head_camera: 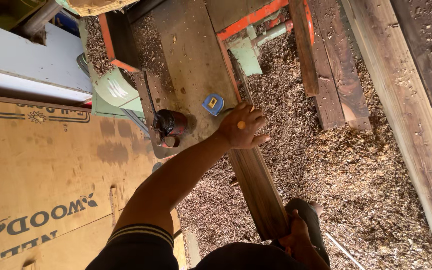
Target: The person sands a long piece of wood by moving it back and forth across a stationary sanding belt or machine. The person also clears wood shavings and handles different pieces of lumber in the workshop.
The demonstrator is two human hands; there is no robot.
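Observation:
A long dark wooden plank [258,187] runs from my body up onto the grey machine table [191,60]. My left hand [241,129], wearing a ring, presses down on the plank where it meets the table edge, fingers curled over it; a thin yellowish stick shows at its fingertips. My right hand [298,236] grips the plank's near end at the bottom of the view. A blue tape measure [213,103] lies on the table just left of my left hand.
A dark red metal can [172,124] stands on the table near the tape measure. A plywood sheet [41,175] lies at the left. Wood shavings [346,170] cover the floor. Short planks [336,80] and long timber beams [406,100] lie at the right.

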